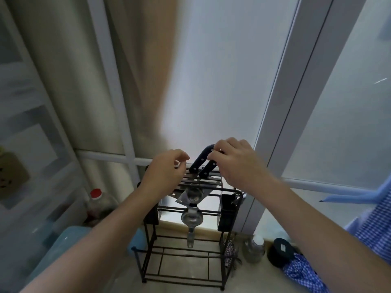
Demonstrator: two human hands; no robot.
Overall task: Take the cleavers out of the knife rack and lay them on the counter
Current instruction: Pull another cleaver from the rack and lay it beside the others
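Observation:
A black wire knife rack [230, 220] stands on the pale counter [186, 269] before a frosted window. Two cleavers with black riveted handles [200, 163] stick up from its top slots, their steel blades [191, 198] showing below the bars. My right hand [237, 163] curls over the tops of both handles, fingers touching them. My left hand [165, 174] hovers at the rack's top left, fingers bent and slightly apart; whether it touches a handle is hidden.
A metal squeezer [191, 220] hangs in the rack's middle. A red-capped bottle [97, 199] and a blue container [69, 240] stand left. A glass jar [255, 248], a black lid [280, 250] and blue checked cloth [304, 271] lie right.

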